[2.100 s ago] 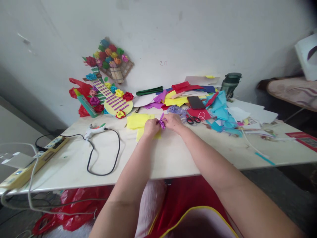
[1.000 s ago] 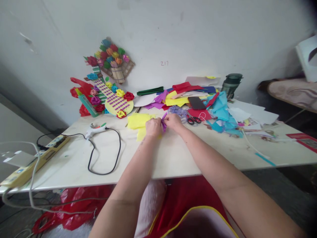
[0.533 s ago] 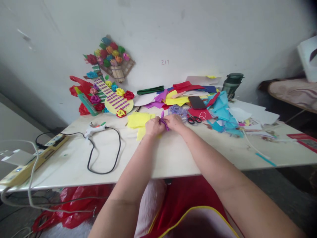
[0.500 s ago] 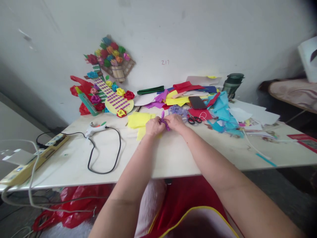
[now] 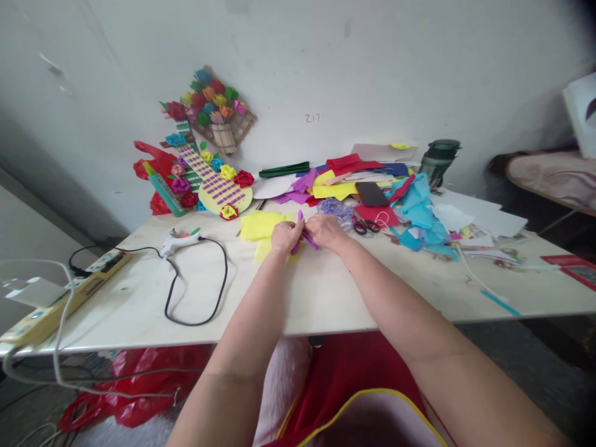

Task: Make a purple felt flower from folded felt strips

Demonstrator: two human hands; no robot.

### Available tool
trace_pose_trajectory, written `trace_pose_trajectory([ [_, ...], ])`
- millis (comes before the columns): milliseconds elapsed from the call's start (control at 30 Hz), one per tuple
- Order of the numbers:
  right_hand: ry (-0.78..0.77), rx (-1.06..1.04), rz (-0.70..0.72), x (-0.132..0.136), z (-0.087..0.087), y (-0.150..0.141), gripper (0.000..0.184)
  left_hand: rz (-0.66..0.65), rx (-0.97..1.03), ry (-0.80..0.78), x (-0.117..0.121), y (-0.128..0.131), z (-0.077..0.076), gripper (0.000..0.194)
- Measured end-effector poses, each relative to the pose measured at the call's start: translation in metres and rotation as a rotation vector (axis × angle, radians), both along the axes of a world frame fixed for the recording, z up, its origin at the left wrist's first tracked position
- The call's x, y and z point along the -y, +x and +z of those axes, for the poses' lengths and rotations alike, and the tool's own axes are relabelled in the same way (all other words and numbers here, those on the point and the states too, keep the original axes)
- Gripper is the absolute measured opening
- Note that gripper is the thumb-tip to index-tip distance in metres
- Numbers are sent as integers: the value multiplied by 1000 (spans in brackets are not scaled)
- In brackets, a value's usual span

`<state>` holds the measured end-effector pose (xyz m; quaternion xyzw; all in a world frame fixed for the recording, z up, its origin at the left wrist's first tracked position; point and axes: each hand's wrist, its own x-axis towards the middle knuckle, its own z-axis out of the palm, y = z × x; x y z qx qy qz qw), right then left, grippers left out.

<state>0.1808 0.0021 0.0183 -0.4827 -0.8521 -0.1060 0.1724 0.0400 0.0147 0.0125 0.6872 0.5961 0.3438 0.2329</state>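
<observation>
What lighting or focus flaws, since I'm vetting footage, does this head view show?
Head view: top-right corner darkened; soft light, faint shadows on the table; wide-lens distortion seems to tilt the green bottle outward; fine detail is mushy where left hand and right hand meet the purple piece.

Tabletop is off-white: yellow power strip along the left edge, glue gun to its right, black cord looping toward the front. Yellow paper mid-table; right of that, lilac strands, then scissors with part over red paper. Farther right: crumpled blue paper, white sheets, thin blue strip near the front edge, red card at the right end.
</observation>
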Motion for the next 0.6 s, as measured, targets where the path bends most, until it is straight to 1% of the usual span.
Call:
trace_pose_trajectory([
  [133,-9,29,46,4,3,-4,33,17,40,-42,-6,-2,-3,40],
  [233,-28,48,45,7,6,-7,32,14,9,-38,-7,-2,-4,33],
  [300,-37,57,21,9,7,-9,32,19,-19,-15,-6,-1,-4,31],
  [400,-37,37,-33,10,8,-13,32,75,-74,41,-3,2,-3,31],
  [500,-17,-26,-86,10,6,-16,30,145,-139,118,-1,5,-3,32],
  [600,-4,-105,-136,11,4,-19,30,187,-145,171,-1,7,-2,33],
])
